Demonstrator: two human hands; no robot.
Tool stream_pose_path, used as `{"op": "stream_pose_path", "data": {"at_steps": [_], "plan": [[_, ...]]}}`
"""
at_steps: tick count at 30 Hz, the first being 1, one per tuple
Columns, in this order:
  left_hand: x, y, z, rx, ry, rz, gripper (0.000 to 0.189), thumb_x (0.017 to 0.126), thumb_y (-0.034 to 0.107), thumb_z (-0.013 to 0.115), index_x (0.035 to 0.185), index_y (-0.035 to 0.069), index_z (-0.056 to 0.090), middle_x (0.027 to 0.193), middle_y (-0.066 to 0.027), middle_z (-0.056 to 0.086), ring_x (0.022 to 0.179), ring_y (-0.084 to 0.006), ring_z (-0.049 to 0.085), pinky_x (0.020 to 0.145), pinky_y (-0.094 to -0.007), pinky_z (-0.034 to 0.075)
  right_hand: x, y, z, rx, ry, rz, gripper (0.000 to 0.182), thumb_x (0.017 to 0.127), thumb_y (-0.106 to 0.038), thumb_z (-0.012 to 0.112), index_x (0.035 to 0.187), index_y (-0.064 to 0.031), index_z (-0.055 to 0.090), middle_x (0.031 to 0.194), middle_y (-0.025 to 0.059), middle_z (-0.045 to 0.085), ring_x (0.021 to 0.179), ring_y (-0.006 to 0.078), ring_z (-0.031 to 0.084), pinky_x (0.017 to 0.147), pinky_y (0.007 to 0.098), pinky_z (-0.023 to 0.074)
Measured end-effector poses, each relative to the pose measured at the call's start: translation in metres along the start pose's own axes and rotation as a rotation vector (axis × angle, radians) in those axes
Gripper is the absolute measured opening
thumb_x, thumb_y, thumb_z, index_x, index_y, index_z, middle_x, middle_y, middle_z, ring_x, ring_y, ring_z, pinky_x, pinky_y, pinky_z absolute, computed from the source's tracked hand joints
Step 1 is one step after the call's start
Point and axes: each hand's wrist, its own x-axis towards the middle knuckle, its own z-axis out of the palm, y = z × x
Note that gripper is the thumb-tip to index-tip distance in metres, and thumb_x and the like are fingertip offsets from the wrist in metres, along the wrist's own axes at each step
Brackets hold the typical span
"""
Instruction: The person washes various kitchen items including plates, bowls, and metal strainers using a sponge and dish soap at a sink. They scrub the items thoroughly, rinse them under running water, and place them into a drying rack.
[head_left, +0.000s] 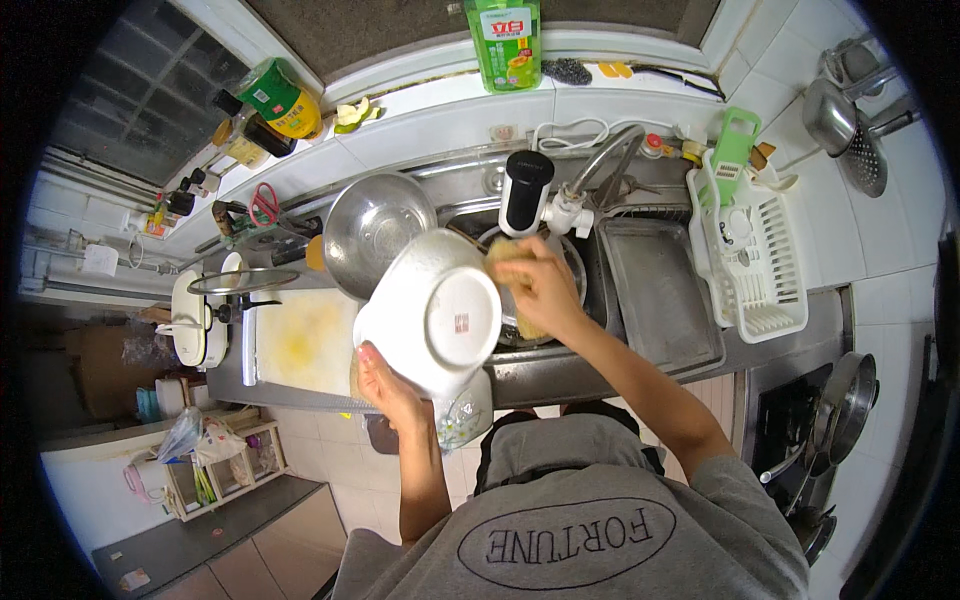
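My left hand (390, 390) grips the rim of a large white bowl (405, 315), which is tilted so its underside and foot ring face up at me. A small red mark shows inside the ring. In my right hand (544, 289) is a tan sponge or scrubbing cloth (506, 255), held against or close beside the bowl's far right side. Below that hand sits a round metal vessel (579, 274) in the sink (615, 319), partly hidden by my hand. A black-and-white faucet filter (525, 191) hangs just beyond my fingers.
Left of the sink are a steel basin (375, 225), a stained white cutting board (304, 341) and a glass lid (244, 281). A metal tray (660, 285) and a white dish rack (772, 277) stand right. Dish soap (506, 52) is on the sill.
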Motion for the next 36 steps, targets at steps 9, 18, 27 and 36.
{"op": "stream_pose_path", "data": {"at_steps": [9, 18, 27, 36], "plan": [[-0.01, 0.004, 0.007, 0.091, -0.03, 0.004, 0.04, 0.097, 0.036, 0.043, 0.1, -0.002, 0.055, 0.097, -0.0084, 0.059, 0.088, -0.0145, 0.056, 0.081, -0.028, 0.045, 0.047, -0.058, -0.003, -0.039, -0.027, -0.206, 0.035, 0.065, 0.005, 0.059, 0.093, -0.0122, 0.072, 0.099, 0.011, 0.057, 0.094, 0.0263, 0.056, 0.077, 0.0335, 0.0488], [0.015, 0.013, -0.001, -0.227, 0.032, -0.127, 0.052, 0.096, 0.043, 0.039, 0.117, -0.004, 0.047, 0.115, -0.0145, 0.054, 0.105, -0.0216, 0.054, 0.089, -0.0353, 0.045, -0.007, -0.001, -0.015, 1.35, -0.164, 1.242, 0.037, 0.08, -0.024, 0.07, 0.109, -0.0042, 0.059, 0.1, 0.0075, 0.061, 0.087, 0.0198, 0.061, 0.077, 0.0331, 0.0516], [0.018, -0.02, -0.001, -0.358, -0.208, -0.493, 0.054, 0.096, 0.044, 0.036, 0.132, 0.004, 0.038, 0.129, -0.0136, 0.048, 0.113, -0.0248, 0.051, 0.094, -0.0371, 0.045, -0.01, -0.016, -0.047, 1.238, -0.374, 0.66, 0.05, 0.071, -0.007, 0.075, 0.114, 0.002, 0.053, 0.102, 0.0109, 0.061, 0.092, 0.0194, 0.062, 0.082, 0.0298, 0.0495], [0.071, 0.02, 0.027, 0.173, -0.645, -0.349, 0.04, 0.095, 0.033, 0.048, 0.098, -0.004, 0.061, 0.087, -0.0077, 0.066, 0.075, -0.0089, 0.059, 0.065, -0.0227, 0.048, 0.014, 0.006, -0.075, 0.782, -0.523, 0.365, 0.035, 0.068, -0.011, 0.079, 0.098, 0.0015, 0.065, 0.1, 0.0076, 0.062, 0.091, 0.0146, 0.059, 0.082, 0.0278, 0.0456]]}}
